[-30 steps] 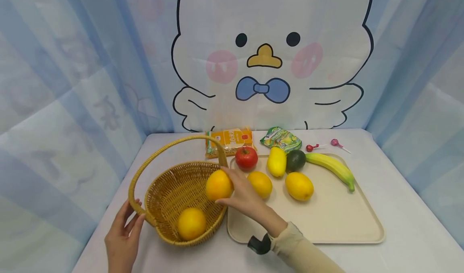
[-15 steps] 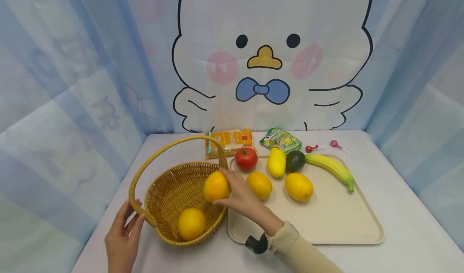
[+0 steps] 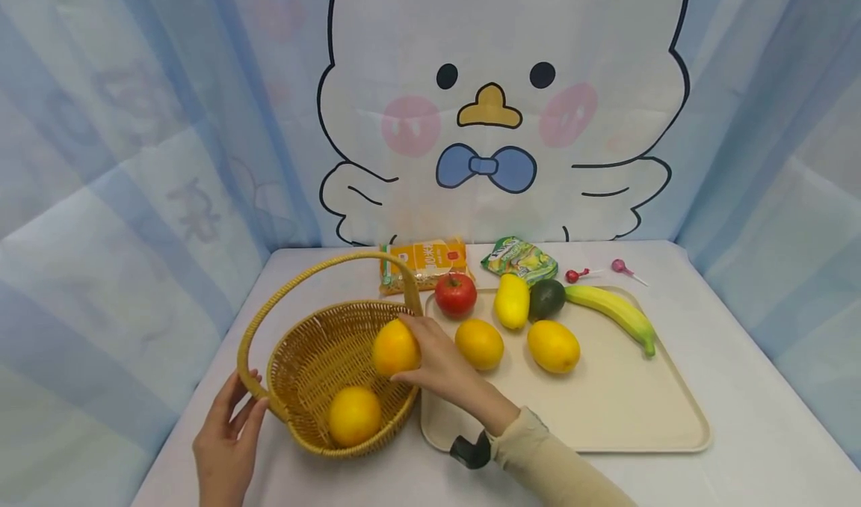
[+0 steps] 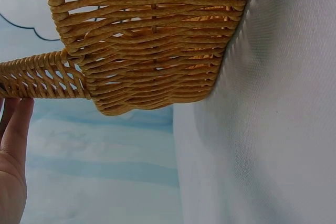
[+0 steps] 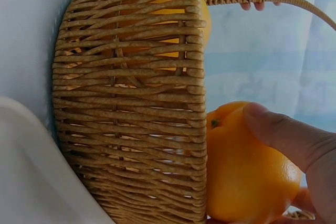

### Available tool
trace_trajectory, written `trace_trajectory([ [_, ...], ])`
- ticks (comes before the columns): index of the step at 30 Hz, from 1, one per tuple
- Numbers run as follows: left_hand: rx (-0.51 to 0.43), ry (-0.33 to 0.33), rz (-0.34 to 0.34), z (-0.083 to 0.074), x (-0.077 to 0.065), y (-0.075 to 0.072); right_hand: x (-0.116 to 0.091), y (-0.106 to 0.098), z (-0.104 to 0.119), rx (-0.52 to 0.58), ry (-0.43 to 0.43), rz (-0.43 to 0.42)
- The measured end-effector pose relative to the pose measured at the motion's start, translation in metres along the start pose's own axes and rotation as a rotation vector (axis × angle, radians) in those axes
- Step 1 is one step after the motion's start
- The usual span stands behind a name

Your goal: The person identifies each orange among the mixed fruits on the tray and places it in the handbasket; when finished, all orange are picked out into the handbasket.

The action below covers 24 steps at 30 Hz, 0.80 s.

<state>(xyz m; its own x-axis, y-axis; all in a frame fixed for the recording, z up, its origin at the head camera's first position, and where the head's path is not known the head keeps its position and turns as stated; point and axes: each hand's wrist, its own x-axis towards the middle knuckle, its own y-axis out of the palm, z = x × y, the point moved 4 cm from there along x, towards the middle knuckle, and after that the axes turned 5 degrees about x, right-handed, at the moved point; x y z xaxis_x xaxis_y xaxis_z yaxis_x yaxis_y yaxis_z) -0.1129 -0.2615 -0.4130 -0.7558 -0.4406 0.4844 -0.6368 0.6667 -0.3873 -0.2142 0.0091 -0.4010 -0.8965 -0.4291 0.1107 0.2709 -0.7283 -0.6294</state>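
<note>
A woven wicker basket (image 3: pixel 315 357) stands left of centre with its handle arching up. My left hand (image 3: pixel 225 436) grips the base of that handle (image 3: pixel 244 346) at the left side; in the left wrist view its fingers (image 4: pixel 18 129) meet the wicker. My right hand (image 3: pixel 444 361) holds an orange (image 3: pixel 395 348) at the basket's right rim, thumb and fingers on opposite sides of the fruit. In the right wrist view the held orange (image 5: pixel 249 166) shows just past the rim. Another orange (image 3: pixel 354 416) lies inside the basket, toward the front.
Right of the basket, a beige tray (image 3: pixel 625 417) bears a tomato (image 3: pixel 456 295), a yellow fruit (image 3: pixel 480 344), a lemon (image 3: pixel 554 347), a yellow oblong fruit (image 3: pixel 512 302), an avocado (image 3: pixel 547 299) and a banana (image 3: pixel 615 309). Behind lie snack packets (image 3: pixel 430 260) and lollipops (image 3: pixel 620 266).
My right hand has moved slightly left with the orange, further over the basket's inside. The left hand stays at the handle.
</note>
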Motion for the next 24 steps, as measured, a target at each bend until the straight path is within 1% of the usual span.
trace_trajectory([
  [6,-0.003,0.001,-0.004,-0.001,0.000,0.000,0.003,0.005,0.002,-0.065,-0.022,0.030],
  [14,-0.001,0.005,-0.005,-0.002,0.000,0.000,0.007,0.013,0.002,-0.145,-0.018,0.094],
  [19,0.011,0.008,-0.002,0.001,0.000,0.000,0.009,0.015,0.002,-0.194,-0.016,0.127],
  [20,0.009,0.010,0.000,0.002,0.000,0.000,0.010,0.015,0.002,-0.206,-0.018,0.135],
  [21,-0.030,0.015,0.002,0.008,0.000,0.001,0.011,0.015,0.002,-0.219,-0.021,0.141],
  [24,-0.043,0.022,0.016,0.016,0.000,0.003,0.013,0.016,0.003,-0.257,-0.033,0.162],
])
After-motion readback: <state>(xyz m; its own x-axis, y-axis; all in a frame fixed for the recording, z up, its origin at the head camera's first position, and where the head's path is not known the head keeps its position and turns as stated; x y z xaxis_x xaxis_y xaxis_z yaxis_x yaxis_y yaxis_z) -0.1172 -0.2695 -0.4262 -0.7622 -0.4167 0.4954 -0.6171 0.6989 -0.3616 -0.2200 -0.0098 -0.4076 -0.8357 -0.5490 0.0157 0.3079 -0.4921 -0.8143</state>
